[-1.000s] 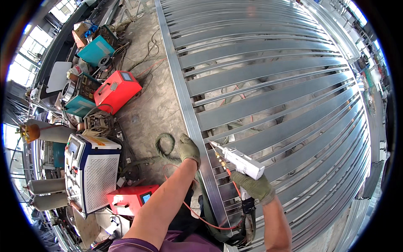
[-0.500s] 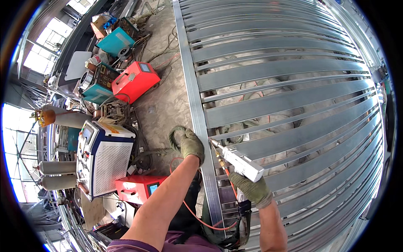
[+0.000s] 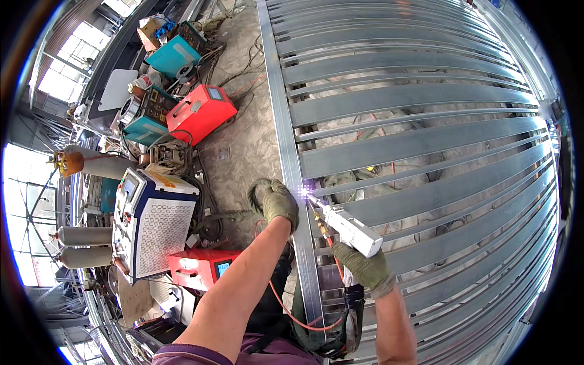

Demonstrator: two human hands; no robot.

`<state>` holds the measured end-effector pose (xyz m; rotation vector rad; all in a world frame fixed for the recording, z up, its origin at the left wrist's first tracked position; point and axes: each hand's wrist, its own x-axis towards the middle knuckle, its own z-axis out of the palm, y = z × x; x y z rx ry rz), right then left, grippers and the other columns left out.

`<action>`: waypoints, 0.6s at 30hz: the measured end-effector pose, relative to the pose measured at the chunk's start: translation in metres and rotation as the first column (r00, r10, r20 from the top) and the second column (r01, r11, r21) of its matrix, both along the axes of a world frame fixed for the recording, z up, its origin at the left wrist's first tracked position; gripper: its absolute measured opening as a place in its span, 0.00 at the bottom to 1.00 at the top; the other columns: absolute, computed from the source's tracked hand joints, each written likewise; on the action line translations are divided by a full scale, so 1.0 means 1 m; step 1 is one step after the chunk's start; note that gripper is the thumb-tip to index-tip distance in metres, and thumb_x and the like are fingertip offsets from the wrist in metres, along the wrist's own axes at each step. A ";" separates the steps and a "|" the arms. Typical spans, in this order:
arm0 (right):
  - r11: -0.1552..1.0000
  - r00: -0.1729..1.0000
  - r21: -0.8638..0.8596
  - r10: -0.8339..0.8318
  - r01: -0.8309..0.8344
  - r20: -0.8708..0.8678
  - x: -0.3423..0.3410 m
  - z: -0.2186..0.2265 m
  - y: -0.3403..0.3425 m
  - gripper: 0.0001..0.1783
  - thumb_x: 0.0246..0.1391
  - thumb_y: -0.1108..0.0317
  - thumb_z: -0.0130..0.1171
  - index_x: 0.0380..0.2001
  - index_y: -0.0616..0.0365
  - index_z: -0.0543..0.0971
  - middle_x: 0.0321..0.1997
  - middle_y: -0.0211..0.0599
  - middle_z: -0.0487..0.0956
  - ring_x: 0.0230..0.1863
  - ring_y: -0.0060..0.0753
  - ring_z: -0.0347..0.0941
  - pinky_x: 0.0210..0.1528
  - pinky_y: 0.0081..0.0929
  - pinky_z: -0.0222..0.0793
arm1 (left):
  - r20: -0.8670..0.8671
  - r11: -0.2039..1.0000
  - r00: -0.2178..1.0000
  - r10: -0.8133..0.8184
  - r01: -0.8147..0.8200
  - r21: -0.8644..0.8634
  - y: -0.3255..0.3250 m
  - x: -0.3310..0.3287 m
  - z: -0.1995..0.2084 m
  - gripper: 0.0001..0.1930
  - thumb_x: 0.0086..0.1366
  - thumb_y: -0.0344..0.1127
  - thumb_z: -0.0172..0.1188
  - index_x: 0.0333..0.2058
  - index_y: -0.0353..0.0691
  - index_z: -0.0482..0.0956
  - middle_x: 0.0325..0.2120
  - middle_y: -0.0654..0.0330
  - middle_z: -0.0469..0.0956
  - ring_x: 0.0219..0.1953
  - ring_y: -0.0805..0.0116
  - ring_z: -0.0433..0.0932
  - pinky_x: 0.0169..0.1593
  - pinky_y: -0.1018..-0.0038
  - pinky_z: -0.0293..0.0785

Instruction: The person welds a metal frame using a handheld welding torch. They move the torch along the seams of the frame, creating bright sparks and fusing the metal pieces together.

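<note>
A bright violet-white spark burns at the tip of the white welding torch, just where a flat grey slat meets the long upright rail of the steel gate frame, so a joint on that rail looks to be in the middle of being welded. The right hand, in a green work glove, has its grip closed around the rear of the torch, nozzle aimed up and left at the joint; an orange hose trails from the torch back toward the person's body. The left hand, also gloved, rests on the outer edge of the rail just beside the spark, fingers curled over it in a narrow hold. How many joints along this rail are finished cannot be told at this size; many slats cross the frame above and below, so plenty may remain. Compared with half a second before, the spark is new: the torch tip was then near the same spot but unlit, and the left hand sat slightly higher on the rail. To the left on the concrete floor stand a white machine cabinet, a red welding unit and grey gas cylinders.
</note>
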<state>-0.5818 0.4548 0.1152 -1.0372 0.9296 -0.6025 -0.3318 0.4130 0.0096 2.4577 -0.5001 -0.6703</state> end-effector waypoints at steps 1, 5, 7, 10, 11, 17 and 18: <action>1.000 1.000 0.005 -0.001 0.001 0.004 0.001 0.000 0.001 0.26 0.63 0.69 0.70 0.63 0.63 0.77 0.50 0.33 0.84 0.45 0.21 0.80 0.44 0.25 0.80 | -0.004 1.000 1.000 0.001 -0.001 0.011 0.001 0.003 -0.004 0.36 0.79 0.59 0.35 0.61 0.29 0.75 0.61 0.35 0.76 0.64 0.34 0.72 0.67 0.52 0.69; 1.000 1.000 -0.016 -0.004 0.004 -0.026 0.002 0.000 0.002 0.26 0.63 0.69 0.70 0.62 0.63 0.77 0.48 0.33 0.85 0.43 0.21 0.81 0.41 0.25 0.80 | 0.012 1.000 1.000 0.000 -0.001 0.022 0.001 0.004 -0.011 0.36 0.79 0.59 0.35 0.61 0.29 0.75 0.61 0.34 0.76 0.64 0.33 0.72 0.67 0.52 0.69; 1.000 1.000 0.014 -0.001 0.002 -0.030 0.001 -0.001 0.001 0.26 0.63 0.69 0.70 0.62 0.63 0.78 0.46 0.33 0.85 0.42 0.20 0.81 0.40 0.25 0.79 | -0.045 1.000 0.999 0.024 -0.024 0.003 -0.002 0.003 -0.009 0.36 0.80 0.59 0.36 0.62 0.29 0.74 0.62 0.34 0.74 0.65 0.34 0.71 0.67 0.53 0.69; 1.000 0.999 0.004 0.000 0.000 -0.045 0.003 0.000 0.002 0.26 0.62 0.69 0.70 0.62 0.62 0.78 0.45 0.32 0.85 0.40 0.20 0.81 0.39 0.25 0.79 | -0.030 1.000 0.999 0.018 -0.018 -0.012 0.000 0.008 -0.017 0.35 0.80 0.57 0.38 0.64 0.29 0.71 0.64 0.34 0.72 0.66 0.35 0.70 0.68 0.54 0.68; 1.000 0.999 0.006 0.003 -0.002 -0.037 0.003 0.001 0.002 0.26 0.63 0.69 0.70 0.62 0.62 0.78 0.45 0.32 0.85 0.40 0.20 0.81 0.39 0.25 0.79 | -0.007 1.000 1.000 0.009 -0.009 -0.015 0.001 0.010 -0.022 0.34 0.80 0.57 0.39 0.65 0.29 0.71 0.65 0.34 0.71 0.67 0.35 0.70 0.68 0.55 0.68; 0.996 0.999 0.083 0.039 -0.035 -0.038 0.003 0.007 0.000 0.26 0.63 0.69 0.70 0.62 0.63 0.77 0.46 0.33 0.85 0.42 0.22 0.81 0.42 0.26 0.80 | 0.008 0.999 1.000 0.027 -0.027 -0.037 0.002 0.013 -0.030 0.34 0.79 0.56 0.40 0.66 0.29 0.69 0.66 0.35 0.70 0.68 0.35 0.69 0.70 0.55 0.65; 0.996 0.998 0.085 0.037 -0.033 -0.044 0.001 0.005 0.000 0.26 0.63 0.69 0.70 0.62 0.63 0.77 0.47 0.34 0.85 0.42 0.23 0.81 0.43 0.26 0.80 | -0.015 0.999 1.000 0.027 -0.027 -0.030 0.000 0.011 -0.028 0.34 0.79 0.56 0.40 0.66 0.29 0.69 0.66 0.35 0.70 0.68 0.35 0.68 0.70 0.55 0.65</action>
